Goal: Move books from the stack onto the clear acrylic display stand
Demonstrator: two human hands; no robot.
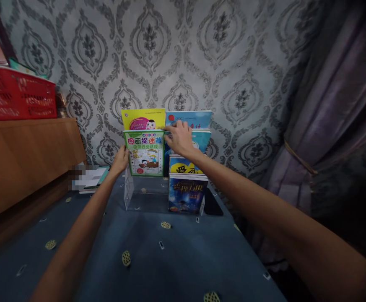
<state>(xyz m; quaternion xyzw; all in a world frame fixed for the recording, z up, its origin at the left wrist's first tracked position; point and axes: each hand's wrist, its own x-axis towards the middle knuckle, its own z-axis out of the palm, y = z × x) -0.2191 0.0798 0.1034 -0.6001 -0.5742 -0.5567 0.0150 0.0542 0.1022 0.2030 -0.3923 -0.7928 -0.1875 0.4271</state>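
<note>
A green-bordered picture book (147, 157) stands upright in a clear tiered book rack (128, 191), in front of a yellow book (141, 117). My left hand (120, 161) grips this green book at its left edge. At its top right corner, my right hand (180, 137) has thumb and fingers on the book, partly hiding the blue books (195, 118) behind. Below my right wrist, a yellow-and-black book (183, 166) and a dark blue book (187, 195) stand on the rack's lower right tiers.
A blue patterned cloth (145, 268) covers the table. Several papers or books (91, 178) lie at the left, by a wooden cabinet (28, 159) bearing a red basket (19, 92). A black flat object (213, 203) lies right of the rack. A tied curtain (327, 138) hangs at the right.
</note>
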